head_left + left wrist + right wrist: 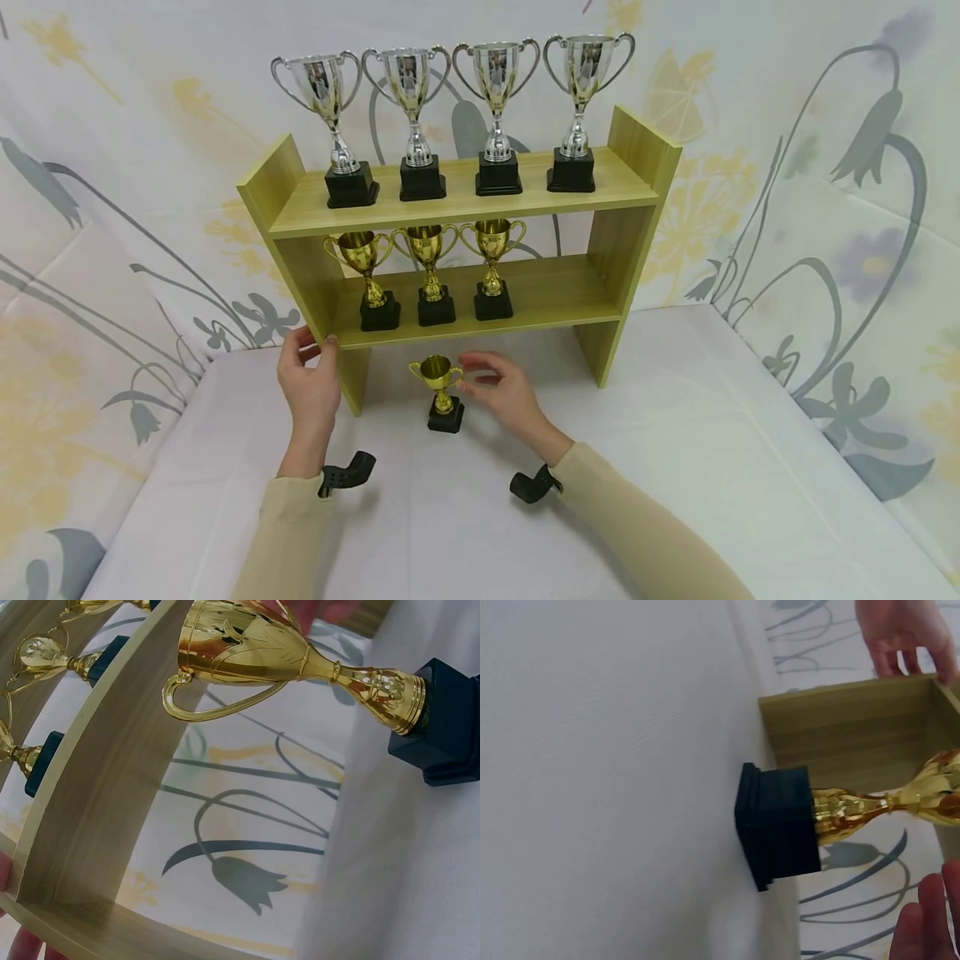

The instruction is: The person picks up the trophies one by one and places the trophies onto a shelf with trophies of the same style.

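A small gold trophy [442, 385] with a black base [780, 825] stands upright on the table in front of the shelf's lower opening. My right hand [510, 398] is beside its right handle, fingertips right at the cup; the fingers [932, 915] look fairly straight in the right wrist view. My left hand [311, 382] grips the left side panel of the wooden shelf [480, 218], thumb in front and fingers round the outer side. On the middle board, three more gold trophies [492, 242] stand in a row toward the left.
Several silver trophies [498, 71] line the top board. The right side panel [600, 350] reaches down to the white tablecloth [720, 433]. Behind the shelf hangs a flower-patterned backdrop [757, 167].
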The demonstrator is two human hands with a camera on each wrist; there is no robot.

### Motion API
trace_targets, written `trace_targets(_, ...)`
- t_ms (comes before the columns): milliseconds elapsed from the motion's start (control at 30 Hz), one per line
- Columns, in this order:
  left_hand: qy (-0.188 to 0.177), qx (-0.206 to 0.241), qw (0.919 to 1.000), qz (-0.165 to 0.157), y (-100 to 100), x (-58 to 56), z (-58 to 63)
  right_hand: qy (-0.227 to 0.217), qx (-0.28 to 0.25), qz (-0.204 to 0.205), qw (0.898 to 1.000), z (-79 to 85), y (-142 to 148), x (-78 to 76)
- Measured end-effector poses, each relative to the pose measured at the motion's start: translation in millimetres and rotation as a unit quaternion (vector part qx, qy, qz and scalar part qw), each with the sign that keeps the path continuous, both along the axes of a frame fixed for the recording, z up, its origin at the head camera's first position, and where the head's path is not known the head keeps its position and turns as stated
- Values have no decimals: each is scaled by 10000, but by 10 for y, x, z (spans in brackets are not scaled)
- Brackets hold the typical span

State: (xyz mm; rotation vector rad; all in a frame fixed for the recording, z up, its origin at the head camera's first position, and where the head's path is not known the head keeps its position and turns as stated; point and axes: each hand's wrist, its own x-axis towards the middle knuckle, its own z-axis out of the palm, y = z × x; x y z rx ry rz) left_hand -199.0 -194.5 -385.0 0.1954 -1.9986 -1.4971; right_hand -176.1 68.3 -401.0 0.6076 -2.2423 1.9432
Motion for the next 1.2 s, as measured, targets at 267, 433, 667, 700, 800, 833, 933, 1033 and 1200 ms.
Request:
trace_targets(267,-11,12,10000,45,3,1,5,-412,333,28,9986,-231,-90,-146)
trace_targets(433,-40,12,10000,50,8,7,8,-452,243,-73,9987,-467,-156,-255)
trace_targets(667,-70,-18,10000,48,18,10,13,-375,108,-155,9991,-545,-196,-253)
trace_targets(700,-73,-28,10000,54,19,9,13,-387,119,-165,9990,-550,-200,-251)
trace_targets(800,-58,5,10000,61,20,6,10,-428,178,-151,9988,-568,-212,-247)
trace_targets(833,-51,22,10000,63,20,4,9,-438,200,-146,9987,-573,-219,-248)
trace_targets(933,-33,44,10000,64,20,2,8,-474,205,-142,9986,-580,-240,-245)
trace_targets(1033,-30,38,10000,66,21,2,9,-519,105,-163,9985,-580,-265,-236)
trace_targets(1200,7,33,10000,73,18,3,15,-634,-78,-185,9978,-584,-318,-216)
